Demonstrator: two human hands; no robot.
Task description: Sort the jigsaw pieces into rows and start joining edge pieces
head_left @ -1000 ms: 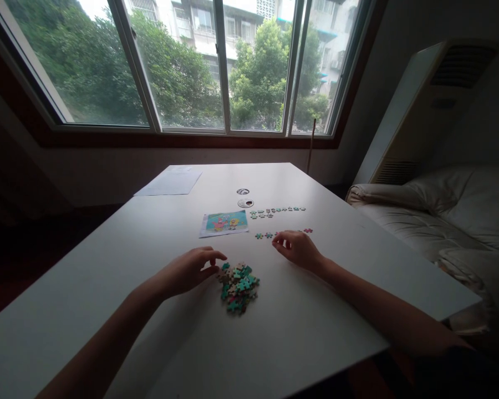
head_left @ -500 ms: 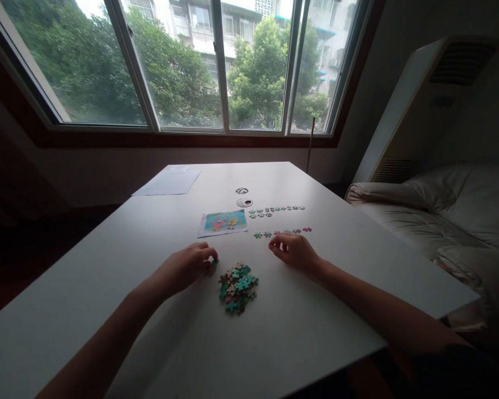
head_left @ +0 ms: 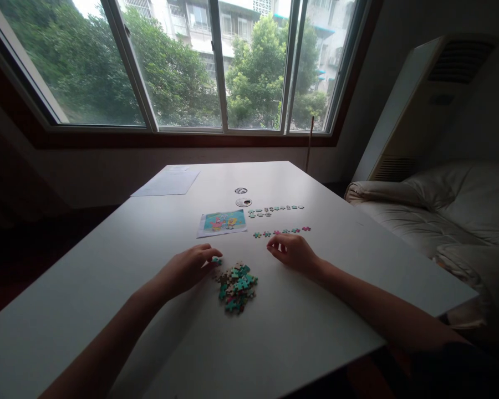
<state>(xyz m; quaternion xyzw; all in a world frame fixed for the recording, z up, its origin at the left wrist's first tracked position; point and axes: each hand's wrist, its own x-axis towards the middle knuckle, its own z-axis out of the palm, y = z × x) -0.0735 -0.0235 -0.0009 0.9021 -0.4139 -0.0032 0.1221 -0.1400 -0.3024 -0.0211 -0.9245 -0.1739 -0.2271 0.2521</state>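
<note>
My left hand (head_left: 186,270) rests on the white table (head_left: 108,266) just left of a loose pile of puzzle pieces (head_left: 237,285). Its thumb and fingertips pinch a small teal puzzle piece (head_left: 217,259) at the pile's upper left edge. My right hand (head_left: 294,251) lies on the table right of the pile, fingers loosely curled and apart, with nothing visible in them. Its fingertips are just short of a near row of pink and teal pieces (head_left: 281,231). A second row of pieces (head_left: 276,209) lies farther back.
A colourful reference picture (head_left: 222,223) lies behind the pile, with two small round discs (head_left: 243,202) beyond it. A sheet of paper (head_left: 166,182) sits at the far left corner. A pale cushioned sofa (head_left: 436,210) and a tall white unit (head_left: 411,105) stand to the right.
My left hand closed its fingers on a teal piece at the pile's edge. My right hand drew back slightly from the near row towards me.
</note>
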